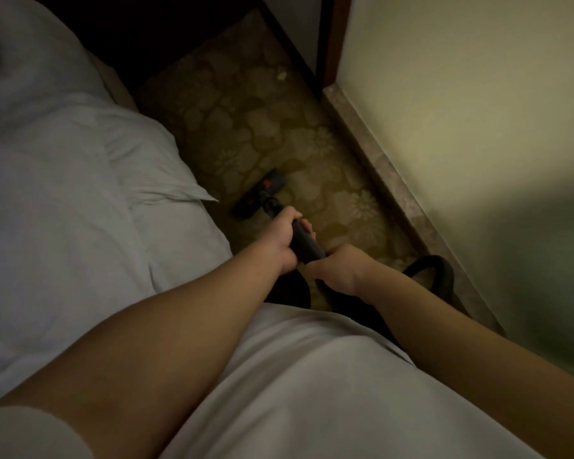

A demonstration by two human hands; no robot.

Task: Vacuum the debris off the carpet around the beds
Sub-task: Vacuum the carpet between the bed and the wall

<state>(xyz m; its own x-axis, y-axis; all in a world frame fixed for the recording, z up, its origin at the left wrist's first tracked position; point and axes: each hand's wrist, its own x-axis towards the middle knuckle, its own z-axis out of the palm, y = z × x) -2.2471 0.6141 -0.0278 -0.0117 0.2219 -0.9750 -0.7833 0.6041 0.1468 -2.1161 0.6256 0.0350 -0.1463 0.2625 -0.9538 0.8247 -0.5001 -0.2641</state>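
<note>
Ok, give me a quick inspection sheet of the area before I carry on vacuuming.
Surface: patterned carpet, dim light.
Job's things: vacuum head on the carpet beside the bed; black tube rises from it.
Clutter: one pale scrap on the carpet ahead of the head.
Grips: left hand and right hand both curled round the tube, left further forward.
Cables: black hose loops by the right hand; no cord seen.
Surroundings: bed with white bedding on the left; wall and stone skirting on the right.

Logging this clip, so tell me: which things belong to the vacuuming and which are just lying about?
In the job: vacuum wand, floor head, hose, carpet, pale scrap, left hand, right hand.
Just there: white bedding, wall, stone skirting.
</note>
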